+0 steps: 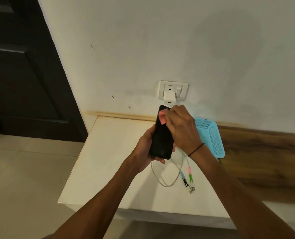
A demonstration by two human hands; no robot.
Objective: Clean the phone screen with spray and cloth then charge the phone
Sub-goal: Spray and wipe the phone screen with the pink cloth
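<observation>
Now the left hand (145,147) grips the black phone (161,135) from below, tilted above the white desk (108,161), while the right hand (181,125) pinches a pink cloth (162,118) against the screen's upper end. Behind, close, the charger (169,97); below, the cable (170,171) coils on open desk.

bare table (108,152) left, cable (167,171) and blue box (210,133) crowding right
</observation>
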